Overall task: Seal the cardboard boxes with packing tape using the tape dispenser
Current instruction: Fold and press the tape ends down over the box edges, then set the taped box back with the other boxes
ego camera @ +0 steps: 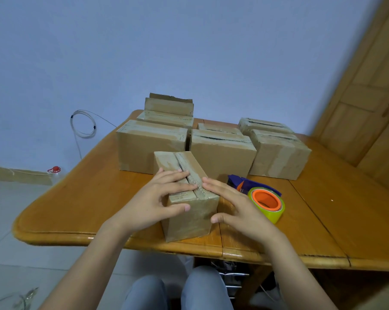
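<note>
A small cardboard box (189,218) stands near the front edge of the wooden table (323,220), its top seam running away from me with old tape along it. My left hand (157,198) lies on the box's left top flap with straight fingers and its thumb on the near face. My right hand (231,204) rests on the right top flap and right side, fingers straight. The tape dispenser (262,198), blue with an orange hub and a yellow-green tape roll, lies on the table just right of my right hand, untouched.
Several more cardboard boxes (222,153) stand in rows behind the near box, some with dark open seams. A wooden door (367,86) is at the right. A coiled wire (81,126) hangs on the wall at the left. My knees show below the table edge.
</note>
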A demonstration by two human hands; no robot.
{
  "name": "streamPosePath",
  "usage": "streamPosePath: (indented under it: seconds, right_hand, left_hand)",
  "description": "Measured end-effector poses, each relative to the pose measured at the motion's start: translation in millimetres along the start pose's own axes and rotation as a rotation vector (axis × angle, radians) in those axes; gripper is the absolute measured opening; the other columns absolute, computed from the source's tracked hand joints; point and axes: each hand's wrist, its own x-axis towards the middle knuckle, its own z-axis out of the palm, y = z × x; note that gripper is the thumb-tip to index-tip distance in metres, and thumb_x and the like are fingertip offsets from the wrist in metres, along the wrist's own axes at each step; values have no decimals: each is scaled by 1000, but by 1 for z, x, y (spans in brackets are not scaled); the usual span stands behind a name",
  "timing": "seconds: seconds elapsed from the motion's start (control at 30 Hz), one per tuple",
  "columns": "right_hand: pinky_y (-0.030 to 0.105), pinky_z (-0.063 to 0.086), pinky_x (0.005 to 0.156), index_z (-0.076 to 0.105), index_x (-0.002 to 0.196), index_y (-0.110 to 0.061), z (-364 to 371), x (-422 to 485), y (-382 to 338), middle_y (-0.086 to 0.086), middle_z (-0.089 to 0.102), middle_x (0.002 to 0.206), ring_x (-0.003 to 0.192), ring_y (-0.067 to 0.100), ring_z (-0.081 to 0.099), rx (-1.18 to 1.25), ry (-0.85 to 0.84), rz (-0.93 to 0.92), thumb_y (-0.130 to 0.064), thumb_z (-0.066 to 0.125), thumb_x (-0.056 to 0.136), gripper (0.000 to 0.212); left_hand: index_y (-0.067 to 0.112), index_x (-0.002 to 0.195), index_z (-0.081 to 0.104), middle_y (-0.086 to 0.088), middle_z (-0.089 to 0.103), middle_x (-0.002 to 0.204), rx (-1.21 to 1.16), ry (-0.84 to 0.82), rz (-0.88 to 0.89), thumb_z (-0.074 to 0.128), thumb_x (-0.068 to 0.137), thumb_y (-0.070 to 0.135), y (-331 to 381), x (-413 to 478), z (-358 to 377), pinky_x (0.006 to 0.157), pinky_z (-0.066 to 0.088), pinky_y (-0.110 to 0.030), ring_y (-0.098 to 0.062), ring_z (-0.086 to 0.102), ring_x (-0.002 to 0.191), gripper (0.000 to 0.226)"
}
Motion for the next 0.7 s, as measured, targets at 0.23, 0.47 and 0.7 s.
streamPosePath:
  seconds: [0.23, 0.47, 0.7]
  right_hand:
    - [10, 30, 103, 57, 127, -33, -1, -5, -10, -24, 51, 131, 126, -3, 41, -150, 180, -21, -48, 51, 88, 42]
    - [22, 39, 91, 60, 127, -23, 6, -8, -18, -16, 52, 115, 108, 10, 46, -305, 290, -35, -46, 46, 93, 43]
    - [23, 37, 94, 64, 122, -21, 5, -9, -22, -15, 52, 117, 110, 12, 46, -272, 275, -4, -44, 44, 95, 41]
  left_hand:
    - [52, 127, 48, 17, 38, 149, 61, -32, 31, 52, 79, 56, 11, 5, -3, 115, -2, -14, 12, 20, 139, 49]
    - [41, 134, 47, 17, 43, 146, 45, -81, 78, 52, 76, 50, 14, 17, 1, 118, 2, -21, 9, 24, 139, 58]
    - [29, 129, 60, 19, 57, 132, -10, -146, 69, 47, 85, 57, 10, 30, -17, 110, 36, -33, 5, 46, 125, 54]
